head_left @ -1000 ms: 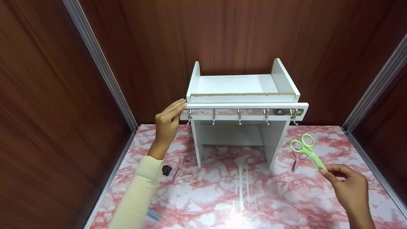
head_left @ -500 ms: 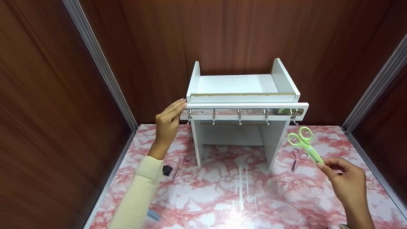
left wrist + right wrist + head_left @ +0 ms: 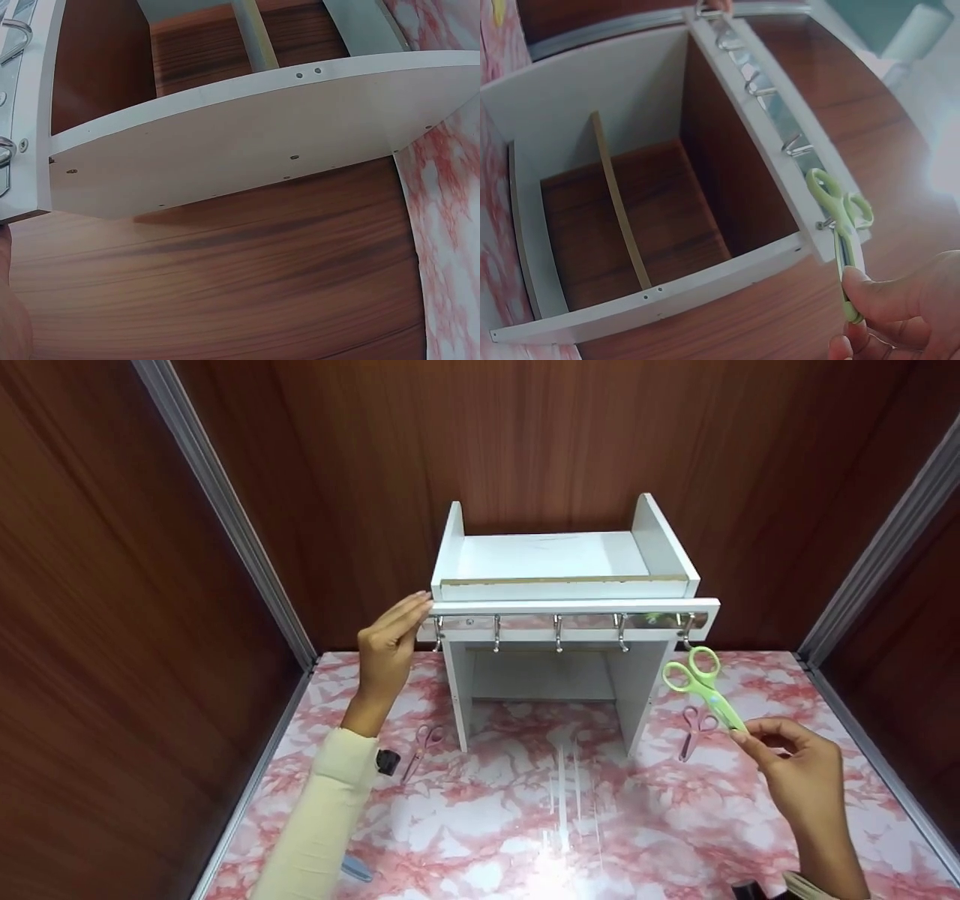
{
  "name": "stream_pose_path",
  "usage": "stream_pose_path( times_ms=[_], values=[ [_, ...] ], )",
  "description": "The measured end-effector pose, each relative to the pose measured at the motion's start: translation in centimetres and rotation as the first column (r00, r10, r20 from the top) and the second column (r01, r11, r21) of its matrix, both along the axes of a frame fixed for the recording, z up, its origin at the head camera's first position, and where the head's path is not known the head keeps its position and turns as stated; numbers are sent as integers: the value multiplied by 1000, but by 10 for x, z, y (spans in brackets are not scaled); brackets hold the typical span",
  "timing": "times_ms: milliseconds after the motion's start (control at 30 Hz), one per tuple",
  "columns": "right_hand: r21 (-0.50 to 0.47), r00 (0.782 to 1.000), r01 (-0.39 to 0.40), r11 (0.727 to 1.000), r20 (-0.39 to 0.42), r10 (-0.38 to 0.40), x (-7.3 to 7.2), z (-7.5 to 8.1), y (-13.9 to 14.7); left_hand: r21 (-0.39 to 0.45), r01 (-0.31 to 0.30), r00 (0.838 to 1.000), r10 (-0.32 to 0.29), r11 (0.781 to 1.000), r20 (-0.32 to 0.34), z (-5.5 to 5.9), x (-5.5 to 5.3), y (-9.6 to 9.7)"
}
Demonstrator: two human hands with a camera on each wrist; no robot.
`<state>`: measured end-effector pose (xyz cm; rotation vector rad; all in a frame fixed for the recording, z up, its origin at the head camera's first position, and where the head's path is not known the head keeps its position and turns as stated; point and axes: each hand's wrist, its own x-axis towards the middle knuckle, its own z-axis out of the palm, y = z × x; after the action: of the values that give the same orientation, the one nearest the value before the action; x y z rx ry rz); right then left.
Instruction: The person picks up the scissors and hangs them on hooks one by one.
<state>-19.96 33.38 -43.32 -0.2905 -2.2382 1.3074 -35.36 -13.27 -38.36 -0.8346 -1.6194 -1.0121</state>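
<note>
A white shelf unit (image 3: 551,556) has a rail (image 3: 525,622) of several metal hooks across its front. My left hand (image 3: 385,660) rests straight fingers against the rail's left end. At the right, my right hand (image 3: 802,772) pinches green scissors (image 3: 703,687) by the blade end between thumb and fingers, with the handle loops pointing up. Those loops sit just under the rightmost hook in the head view. In the right wrist view the scissors (image 3: 844,215) overlap the rail's near end. The left wrist view catches only an edge of the left hand (image 3: 11,307).
Pink scissors (image 3: 695,731) lie on the marbled tabletop (image 3: 465,825) right of the unit, and another pink pair (image 3: 423,750) on its left. A blue-grey item (image 3: 358,869) is partly covered by the left sleeve (image 3: 319,817). Brown wood-look panels (image 3: 540,427) enclose the table.
My right hand has carried the green scissors up and left toward the rail's right end. My left hand keeps its place on the rail while the head view shifts slightly.
</note>
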Motion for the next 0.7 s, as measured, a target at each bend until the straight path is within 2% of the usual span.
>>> stream_pose_path(
  times_ms=[267,700],
  values=[
    [3,998,-31,1000,50,31,-8,-5,-1,1,-10,1000,10,1000,-5,-2,0,-1],
    [-11,999,-32,999,37,32,-19,-10,-6,2,-3,1000,3,1000,-4,1,0,-1]
  ],
)
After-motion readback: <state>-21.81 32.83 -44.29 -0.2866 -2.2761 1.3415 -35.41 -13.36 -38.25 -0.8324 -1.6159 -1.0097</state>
